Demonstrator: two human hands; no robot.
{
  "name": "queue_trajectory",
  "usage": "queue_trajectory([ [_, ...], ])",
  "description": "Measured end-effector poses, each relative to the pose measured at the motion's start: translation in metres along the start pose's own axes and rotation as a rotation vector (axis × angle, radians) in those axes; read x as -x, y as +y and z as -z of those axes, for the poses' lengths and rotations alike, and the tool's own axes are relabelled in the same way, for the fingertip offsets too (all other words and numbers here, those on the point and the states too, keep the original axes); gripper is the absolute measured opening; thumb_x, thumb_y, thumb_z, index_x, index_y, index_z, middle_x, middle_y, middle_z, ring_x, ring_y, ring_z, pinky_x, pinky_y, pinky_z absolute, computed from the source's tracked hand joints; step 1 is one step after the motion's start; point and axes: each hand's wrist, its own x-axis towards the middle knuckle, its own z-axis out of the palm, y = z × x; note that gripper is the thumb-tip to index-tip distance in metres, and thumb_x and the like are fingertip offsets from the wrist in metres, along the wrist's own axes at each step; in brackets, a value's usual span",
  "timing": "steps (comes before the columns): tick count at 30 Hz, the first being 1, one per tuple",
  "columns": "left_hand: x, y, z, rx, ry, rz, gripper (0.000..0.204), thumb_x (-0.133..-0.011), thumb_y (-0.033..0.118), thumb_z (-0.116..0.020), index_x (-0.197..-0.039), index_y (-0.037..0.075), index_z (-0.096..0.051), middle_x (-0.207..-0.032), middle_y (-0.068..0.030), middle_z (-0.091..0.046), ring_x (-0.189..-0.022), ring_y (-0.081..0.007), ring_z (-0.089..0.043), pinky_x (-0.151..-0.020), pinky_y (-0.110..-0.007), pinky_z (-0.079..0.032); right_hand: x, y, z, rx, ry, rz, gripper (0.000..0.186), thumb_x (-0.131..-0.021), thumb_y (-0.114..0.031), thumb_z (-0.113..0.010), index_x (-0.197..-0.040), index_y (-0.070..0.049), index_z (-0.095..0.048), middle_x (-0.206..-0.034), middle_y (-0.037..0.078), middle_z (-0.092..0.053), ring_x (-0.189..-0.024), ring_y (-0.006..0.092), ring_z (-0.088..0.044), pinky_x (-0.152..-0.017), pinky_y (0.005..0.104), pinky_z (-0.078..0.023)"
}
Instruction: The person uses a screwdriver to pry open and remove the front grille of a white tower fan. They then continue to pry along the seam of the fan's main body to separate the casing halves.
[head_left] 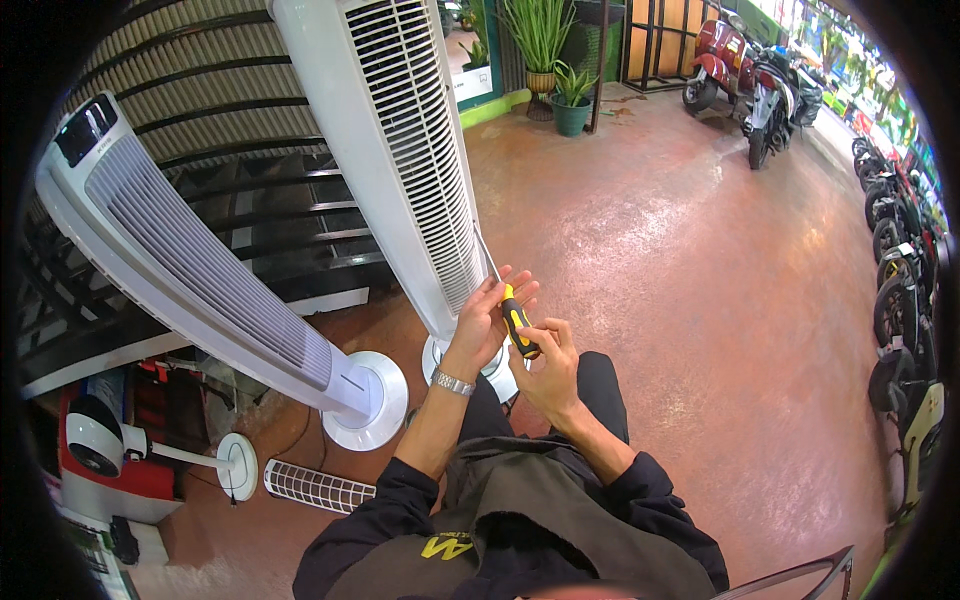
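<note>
My right hand [546, 360] grips the yellow-and-black handle of a screwdriver [519, 325], its metal shaft pointing up toward the side of a tall white tower fan [390, 170] with a slatted front grille. My left hand [492, 315] is beside the shaft near that fan, fingers stretched out behind the tool and thumb close to the shaft. A second white tower fan [235, 290] on a round base leans at the left. A loose white grid panel [318, 488] lies on the floor by my left forearm.
A small white fan [97, 440] with a round base lies at lower left. A black barred structure [180, 30] stands behind the fans. Potted plants [570, 115] stand at the back, two scooters [720, 60] at upper right, and a row of motorbikes [895, 300] along the right side.
</note>
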Motion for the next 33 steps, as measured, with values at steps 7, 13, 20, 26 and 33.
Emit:
queue_trajectory([
  [7, -0.01, 0.016, -0.002, 0.048, -0.03, -0.01, 0.037, -0.108, 0.017, -0.043, -0.141, 0.0, -0.038, -0.142, -0.0236, -0.051, -0.131, -0.0329, -0.054, -0.109, -0.044, -0.05, -0.027, -0.011, -0.006, -0.16, 0.03, -0.216, 0.026, -0.088, -0.003, -0.072, -0.112, 0.001, -0.062, -0.105, 0.01, -0.053, -0.075, 0.0123, -0.063, -0.06, 0.0251, -0.054],
  [13, -0.01, 0.012, -0.003, -0.046, 0.009, -0.028, 0.041, -0.107, 0.015, -0.049, -0.142, -0.001, -0.034, -0.137, -0.0228, -0.054, -0.122, -0.0308, -0.061, -0.102, -0.039, -0.055, -0.026, -0.016, -0.006, -0.926, 0.089, -0.903, 0.024, -0.098, -0.009, -0.061, -0.119, 0.0, -0.052, -0.101, 0.01, -0.056, -0.079, 0.0144, -0.061, -0.067, 0.0235, -0.055],
  [20, -0.011, 0.01, 0.004, -0.146, 0.076, -0.048, 0.042, -0.106, 0.018, -0.053, -0.141, 0.0, -0.041, -0.134, -0.0221, -0.058, -0.117, -0.0286, -0.065, -0.095, -0.035, -0.06, -0.03, -0.018, -0.002, -1.428, 0.097, -1.263, 0.025, -0.102, -0.015, -0.057, -0.118, 0.003, -0.05, -0.107, 0.013, -0.055, -0.085, 0.0176, -0.061, -0.077, 0.0282, -0.058],
  [26, -0.011, 0.018, 0.003, -0.099, 0.06, -0.005, 0.039, -0.106, 0.022, -0.054, -0.138, 0.0, -0.049, -0.134, -0.0211, -0.058, -0.115, -0.0302, -0.065, -0.091, -0.037, -0.061, -0.036, -0.027, -0.009, -0.961, 0.02, -0.974, 0.035, -0.091, -0.004, -0.073, -0.119, 0.004, -0.054, -0.113, 0.015, -0.056, -0.077, 0.0171, -0.063, -0.07, 0.0268, -0.055],
  [33, -0.014, 0.016, 0.025, -0.217, 0.104, 0.019, 0.033, -0.104, 0.026, -0.059, -0.128, 0.004, -0.057, -0.111, -0.0125, -0.067, -0.098, -0.0204, -0.067, -0.081, -0.034, -0.06, -0.025, -0.008, -0.015, -0.212, -0.034, -0.279, 0.031, -0.08, -0.002, -0.083, -0.103, 0.001, -0.063, -0.119, 0.008, -0.052, -0.078, 0.0098, -0.062, -0.061, 0.0223, -0.052],
])
